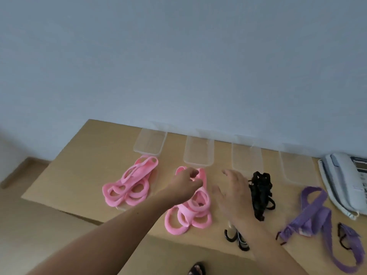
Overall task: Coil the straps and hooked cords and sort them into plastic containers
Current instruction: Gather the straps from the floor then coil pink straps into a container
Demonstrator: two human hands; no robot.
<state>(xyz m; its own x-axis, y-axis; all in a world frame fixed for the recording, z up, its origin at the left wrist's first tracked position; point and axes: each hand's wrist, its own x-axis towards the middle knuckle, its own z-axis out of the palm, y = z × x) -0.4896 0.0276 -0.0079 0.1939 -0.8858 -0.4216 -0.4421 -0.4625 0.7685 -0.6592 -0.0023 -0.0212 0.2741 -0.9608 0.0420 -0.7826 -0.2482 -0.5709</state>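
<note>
On a wooden table [79, 165], four clear plastic containers [198, 150] are lined up along the wall. The left hand [184, 183] is curled onto a pink strap bundle [190, 213], apparently pinching it, though blur obscures the grip. The right hand [232, 193] is held spread beside black hooked cords [260, 193]. A purple strap [319, 213] is laid near a telephone [341, 175].

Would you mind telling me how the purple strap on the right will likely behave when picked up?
The purple strap probably hangs floppy: it lies in loose bends and folds on the table. It looks like flat woven webbing, so likely light and easy to grip. Its long tail may trail.
</note>
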